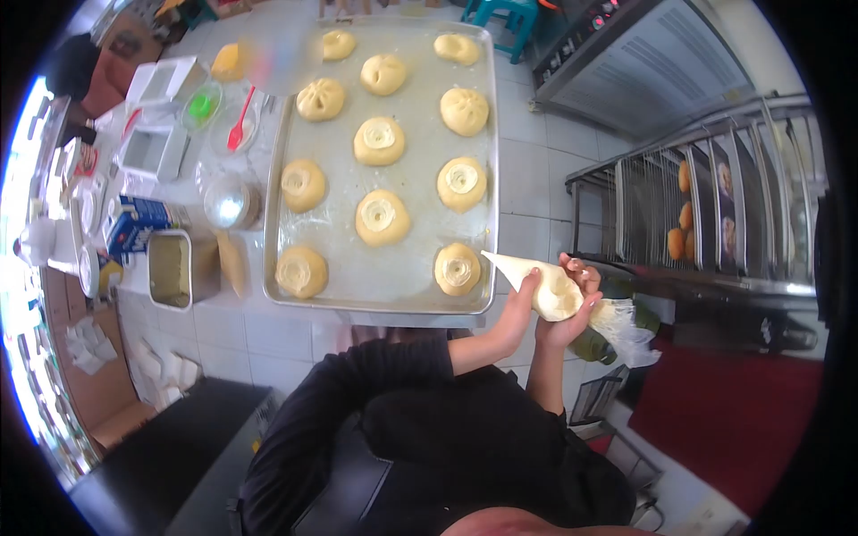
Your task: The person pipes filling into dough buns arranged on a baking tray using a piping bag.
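Both hands hold a piping bag [559,290] filled with pale cream, just right of the tray's lower right corner, its tip pointing up and left. My left hand [518,308] presses the bag's left side with the thumb. My right hand [572,313] wraps round its wider end, beyond which clear plastic hangs. On the metal tray [349,268] sit several round dough buns. Swirls of cream top some, such as the lower right bun [458,269] near the bag's tip and the middle bun [382,218]. Buns farther up, like the pleated one [464,112], show no cream.
Left of the tray are a red spatula [237,134], a glass bowl [231,204], a metal loaf tin [181,271], a rolling pin [231,263] and a blue carton [138,223]. A wire rack [733,196] with baked pieces stands at right, below a steel appliance [639,67].
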Demonstrator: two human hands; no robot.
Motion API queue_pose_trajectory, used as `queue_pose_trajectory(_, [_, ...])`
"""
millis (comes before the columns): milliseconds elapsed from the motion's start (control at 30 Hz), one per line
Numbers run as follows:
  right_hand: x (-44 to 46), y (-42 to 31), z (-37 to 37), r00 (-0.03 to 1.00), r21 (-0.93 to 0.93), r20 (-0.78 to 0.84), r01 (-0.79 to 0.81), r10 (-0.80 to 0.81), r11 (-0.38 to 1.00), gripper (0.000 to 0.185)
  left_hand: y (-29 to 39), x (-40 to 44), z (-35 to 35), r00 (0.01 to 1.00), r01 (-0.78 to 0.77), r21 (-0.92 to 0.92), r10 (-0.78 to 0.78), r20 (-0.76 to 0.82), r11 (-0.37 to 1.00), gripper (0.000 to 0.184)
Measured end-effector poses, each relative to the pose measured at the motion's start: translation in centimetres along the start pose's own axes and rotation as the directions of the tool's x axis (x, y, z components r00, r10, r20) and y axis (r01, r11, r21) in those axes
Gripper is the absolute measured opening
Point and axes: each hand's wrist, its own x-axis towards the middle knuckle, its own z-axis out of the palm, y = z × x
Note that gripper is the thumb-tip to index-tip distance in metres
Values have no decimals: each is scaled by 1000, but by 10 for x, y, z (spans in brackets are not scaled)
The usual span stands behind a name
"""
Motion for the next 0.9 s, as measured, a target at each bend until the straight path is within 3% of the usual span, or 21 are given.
queue_pose_trajectory(100, [-19,-5,11,996,-20,-89,-19,17,1000,34,3,-13,-7,1000,-17,116,16,10,993,42])
queue_pose_trajectory(167, [-33,-14,28,969,70,-227,-80,94,994,30,4,-22,-10,1000,27,184,-26,-4,982,42])
queue_pose_trajectory(233, [-40,-19,21,953,171,-268,-96,140,981,29,4,-27,-11,982,165,128,-176,75,978,43])
queue_pose_trajectory(267, [-37,-26,26,912,126,-394,-72,117,989,29,4,-26,-9,962,235,101,-246,120,967,44])
queue_pose_trajectory(300, [-33,-31,20,913,84,-399,-55,84,995,30,10,-25,-9,879,389,236,-435,193,890,45])
queue_pose_trajectory(367, [-26,-43,-1,915,3,-403,-39,36,999,32,28,-19,-12,611,584,511,-756,234,631,49])
queue_pose_trajectory(400, [-18,-52,-3,888,-69,-461,-47,10,997,34,37,-15,-6,593,360,812,-785,182,460,50])
queue_pose_trajectory(433, [-16,-58,-14,891,-154,-453,-63,-14,986,30,50,-13,6,598,70,974,-791,131,214,51])
queue_pose_trajectory(467, [-14,-64,-24,896,-232,-442,-83,-29,969,26,54,-14,20,622,-228,971,-778,90,-70,53])
queue_pose_trajectory(500, [-11,-68,-34,905,-306,-425,-104,-38,946,22,50,-18,36,759,-417,909,-546,355,12,55])
queue_pose_trajectory(533, [-5,-76,-34,908,-403,-416,-143,-42,904,31,43,-24,51,770,-601,799,-246,589,31,56])
queue_pose_trajectory(567, [-2,-76,-42,913,-486,-407,-185,-34,854,26,35,-27,66,651,-756,654,80,755,-17,58])
queue_pose_trajectory(633, [4,-70,-67,922,-641,-386,-259,-11,723,18,7,-23,100,595,-801,599,149,790,23,50])
queue_pose_trajectory(667, [12,-72,-82,965,-729,-244,-120,-92,674,16,-10,-13,109,619,-783,620,162,768,56,45])
queue_pose_trajectory(700, [17,-74,-101,978,-734,-207,-135,-29,666,16,-26,-3,118,643,-764,639,175,745,89,40])
queue_pose_trajectory(767, [31,-91,-133,986,-748,-124,-167,111,643,17,-68,30,125,784,-620,763,141,604,182,29])
queue_pose_trajectory(800, [40,-106,-132,984,-714,-171,-156,46,683,15,-79,39,136,774,-633,745,176,608,210,19])
queue_pose_trajectory(900, [64,-122,-172,998,-838,-13,-43,60,544,16,-115,64,159,650,-737,676,307,695,30,16])
